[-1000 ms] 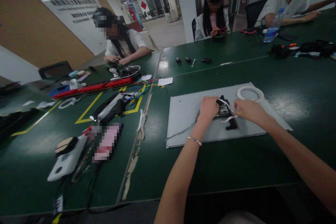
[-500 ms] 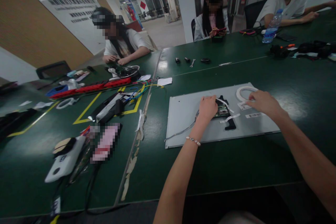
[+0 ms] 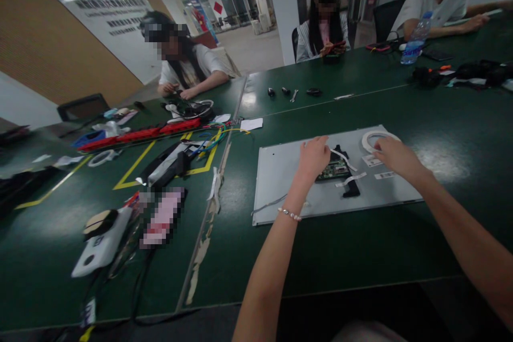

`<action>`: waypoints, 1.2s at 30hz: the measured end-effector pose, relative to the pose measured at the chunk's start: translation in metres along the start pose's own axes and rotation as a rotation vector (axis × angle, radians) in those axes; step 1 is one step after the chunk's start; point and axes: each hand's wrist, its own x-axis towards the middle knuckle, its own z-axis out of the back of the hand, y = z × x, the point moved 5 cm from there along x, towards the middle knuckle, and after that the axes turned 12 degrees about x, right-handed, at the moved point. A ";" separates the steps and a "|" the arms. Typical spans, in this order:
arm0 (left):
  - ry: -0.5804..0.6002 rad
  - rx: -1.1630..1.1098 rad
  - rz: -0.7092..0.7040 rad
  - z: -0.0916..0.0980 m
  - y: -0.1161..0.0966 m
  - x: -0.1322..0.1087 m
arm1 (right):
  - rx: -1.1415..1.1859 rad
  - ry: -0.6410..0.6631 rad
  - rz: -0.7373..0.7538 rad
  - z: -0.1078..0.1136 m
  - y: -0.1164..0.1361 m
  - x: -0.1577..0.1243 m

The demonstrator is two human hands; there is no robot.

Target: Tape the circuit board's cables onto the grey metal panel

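A flat grey-white panel [image 3: 276, 176] lies on the table before me, bearing a green circuit board [image 3: 335, 170] and a black bracket [image 3: 352, 189]. White tape strips [image 3: 352, 179] cross the board's right side. My left hand [image 3: 315, 159] is over the board's left edge, its fingers curled together; what they hold, if anything, is hidden. On the panel's right part, my right hand [image 3: 395, 154] has its bent fingers closed on the near edge of a white roll of tape [image 3: 365, 141]. Labels [image 3: 383, 176] show beside it. A thin cable [image 3: 270, 203] runs to the panel's left edge.
Phones [image 3: 164, 216], a white device [image 3: 100, 246] and cables lie on the left. Behind them are a black-and-silver device [image 3: 168, 163] and a red power strip [image 3: 140, 134]. A small wrench [image 3: 294, 96] and a bottle [image 3: 417, 40] are farther off. Several people sit across the table.
My left hand has shifted slightly up and left, uncovering more of the circuit board. My right hand has moved slightly left, over the near side of the tape roll.
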 end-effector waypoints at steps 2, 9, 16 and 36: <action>-0.014 -0.054 -0.025 0.005 -0.001 0.002 | 0.112 -0.065 -0.047 0.007 0.003 -0.001; -0.019 -0.170 -0.135 0.025 -0.017 0.002 | 0.538 -0.263 0.040 0.038 0.052 -0.009; 0.027 0.037 -0.135 0.035 -0.038 -0.007 | 0.356 -0.236 0.226 0.032 0.100 -0.021; -0.018 0.194 -0.105 0.061 -0.042 -0.007 | 0.287 -0.301 0.340 0.035 0.117 -0.031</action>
